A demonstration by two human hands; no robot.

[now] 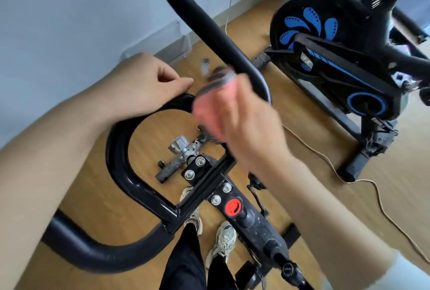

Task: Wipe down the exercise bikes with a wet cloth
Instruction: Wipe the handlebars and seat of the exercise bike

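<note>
Wood floor runs under everything, with a pale wall along the upper left. Two bikes are in view. The near bike fills the foreground: its frame lies on a diagonal from the middle of the picture down to the lower right. Its black handlebar crosses that line, with one horn reaching to the top edge, the other to the lower left, and a closed loop between them. The second bike stands at the upper right, well apart. Its blue-patterned flywheel is toward the wall and its body slants down to the right.

The left hand rests its heel on the top of the loop, fingers curled in and thumb against the forefinger. I cannot tell whether it clasps the bar. The right hand is blurred. Its fingers are closed round the one cloth, a pink and grey smear lying against the inner bend of the upper horn, just right of the left hand.

Four bolts sit on the clamp plate, with one red knob below them. Two shoes show beneath the frame. One cord trails over the floor between the bikes.
</note>
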